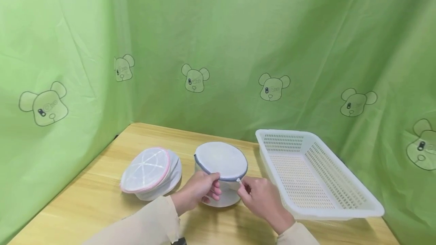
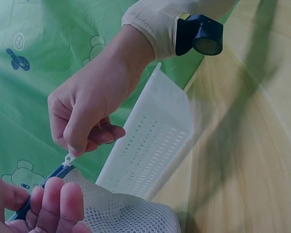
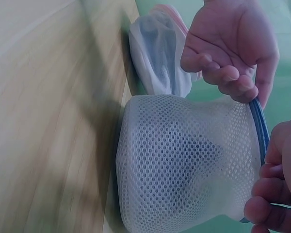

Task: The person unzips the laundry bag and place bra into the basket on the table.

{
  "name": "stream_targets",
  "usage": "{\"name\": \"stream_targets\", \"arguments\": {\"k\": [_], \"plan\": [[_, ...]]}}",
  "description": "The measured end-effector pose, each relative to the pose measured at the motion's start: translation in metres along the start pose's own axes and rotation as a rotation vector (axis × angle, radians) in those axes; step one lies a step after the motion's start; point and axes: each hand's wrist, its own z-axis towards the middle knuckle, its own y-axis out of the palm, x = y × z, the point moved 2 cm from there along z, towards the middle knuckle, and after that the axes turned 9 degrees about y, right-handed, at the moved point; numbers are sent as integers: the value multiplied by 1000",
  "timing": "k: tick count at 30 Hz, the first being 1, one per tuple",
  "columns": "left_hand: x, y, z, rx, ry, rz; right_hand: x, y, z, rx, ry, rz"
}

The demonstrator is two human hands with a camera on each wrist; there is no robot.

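A round white mesh laundry bag (image 3: 169, 160) with a blue zipper (image 3: 260, 124) around its top stands upright on the table. My left hand (image 1: 201, 190) pinches the zippered rim at the front, between thumb and forefinger. At the rim's right, my right hand (image 1: 260, 197) grips the small white zipper pull (image 2: 68, 159). In the head view the zipper line runs along the front edge of the bag's lid (image 1: 221, 160). Something darker shows faintly through the mesh in the right wrist view; its kind cannot be made out.
A second mesh bag (image 1: 146, 169) with pink trim leans on the wooden table (image 1: 102, 199) to the left. On the right stands a large white perforated plastic basket (image 1: 335, 214), close to my right hand. Green printed cloth (image 1: 225, 41) hangs behind and at both sides.
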Motion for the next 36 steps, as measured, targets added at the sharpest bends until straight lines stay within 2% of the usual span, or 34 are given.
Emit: {"name": "stream_targets", "arguments": {"k": [21, 36], "plan": [[-2, -4, 0, -6, 1, 17, 6, 0, 1, 2, 40, -30], [-2, -4, 0, -7, 2, 25, 9, -1, 1, -40, 84, -22]]}}
